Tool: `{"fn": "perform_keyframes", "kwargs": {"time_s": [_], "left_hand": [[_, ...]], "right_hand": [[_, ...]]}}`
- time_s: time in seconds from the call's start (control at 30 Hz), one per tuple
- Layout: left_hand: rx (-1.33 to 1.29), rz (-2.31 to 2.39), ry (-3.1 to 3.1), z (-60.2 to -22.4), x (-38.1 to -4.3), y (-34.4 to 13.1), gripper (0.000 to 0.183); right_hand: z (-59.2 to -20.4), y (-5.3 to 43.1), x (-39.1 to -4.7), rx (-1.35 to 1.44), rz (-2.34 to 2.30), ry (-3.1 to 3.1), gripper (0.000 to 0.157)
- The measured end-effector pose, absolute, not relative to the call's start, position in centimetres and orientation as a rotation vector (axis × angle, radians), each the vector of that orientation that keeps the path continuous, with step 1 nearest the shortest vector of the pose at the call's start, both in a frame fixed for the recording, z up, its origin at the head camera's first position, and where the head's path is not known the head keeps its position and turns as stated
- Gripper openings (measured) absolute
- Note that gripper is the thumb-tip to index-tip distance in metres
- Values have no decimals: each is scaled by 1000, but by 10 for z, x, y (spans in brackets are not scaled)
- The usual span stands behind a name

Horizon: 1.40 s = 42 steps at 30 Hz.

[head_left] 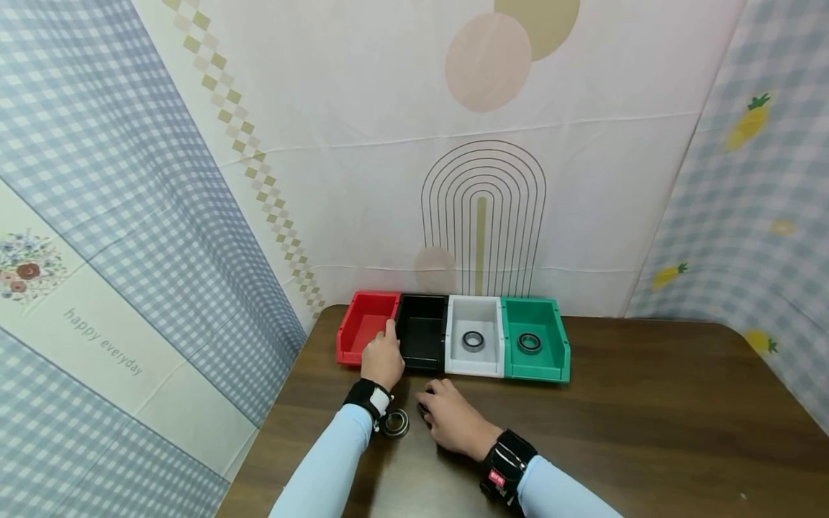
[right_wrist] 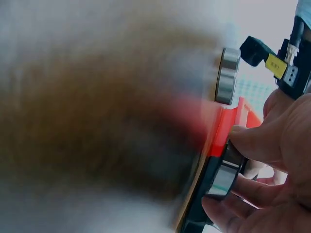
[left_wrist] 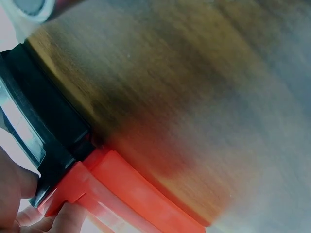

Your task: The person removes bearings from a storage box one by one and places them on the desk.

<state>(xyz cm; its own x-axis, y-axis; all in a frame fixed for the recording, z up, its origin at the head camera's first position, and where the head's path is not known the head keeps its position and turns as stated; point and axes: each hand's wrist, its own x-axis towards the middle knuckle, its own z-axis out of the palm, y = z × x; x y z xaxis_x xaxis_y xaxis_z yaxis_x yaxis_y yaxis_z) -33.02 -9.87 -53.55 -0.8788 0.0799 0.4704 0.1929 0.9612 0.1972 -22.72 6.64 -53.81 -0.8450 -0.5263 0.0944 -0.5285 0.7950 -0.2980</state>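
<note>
My left hand (head_left: 383,358) grips the front of the bins where the red bin (head_left: 368,324) meets the black bin (head_left: 421,327). In the left wrist view, its thumb presses the black side and its fingers curl at the red rim. My right hand (head_left: 456,419), low over the table in front of the black bin, pinches a metal ball bearing (right_wrist: 224,174) between thumb and fingers. Another bearing (head_left: 405,424) lies on the table beside the left wrist; in the right wrist view this bearing (right_wrist: 227,77) shows its shiny outer side.
To the right in the same row, the white bin (head_left: 475,313) holds one bearing (head_left: 473,350) and the green bin (head_left: 534,316) another bearing (head_left: 529,352). The row stands at the back of the brown wooden table (head_left: 648,403), against a patterned cloth (head_left: 363,201).
</note>
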Motion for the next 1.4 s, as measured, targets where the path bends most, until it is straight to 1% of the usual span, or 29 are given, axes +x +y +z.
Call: {"fn": "perform_keyframes", "kwargs": {"time_s": [0.4, 0.73, 1.07, 1.4], "left_hand": [[-181, -321, -2645, -538, -329, -101, 38], [-183, -302, -2642, -540, -328, -101, 37], [-207, -291, -2622, -535, -327, -99, 37], [-194, -304, -2624, -539, -331, -98, 38]], "right_hand": [[-540, 58, -213, 1019, 441, -2967, 34], [-542, 60, -212, 1027, 408, -3009, 37], [-538, 70, -214, 992, 379, -3016, 35], [-534, 73, -213, 979, 382, -3010, 34]]}}
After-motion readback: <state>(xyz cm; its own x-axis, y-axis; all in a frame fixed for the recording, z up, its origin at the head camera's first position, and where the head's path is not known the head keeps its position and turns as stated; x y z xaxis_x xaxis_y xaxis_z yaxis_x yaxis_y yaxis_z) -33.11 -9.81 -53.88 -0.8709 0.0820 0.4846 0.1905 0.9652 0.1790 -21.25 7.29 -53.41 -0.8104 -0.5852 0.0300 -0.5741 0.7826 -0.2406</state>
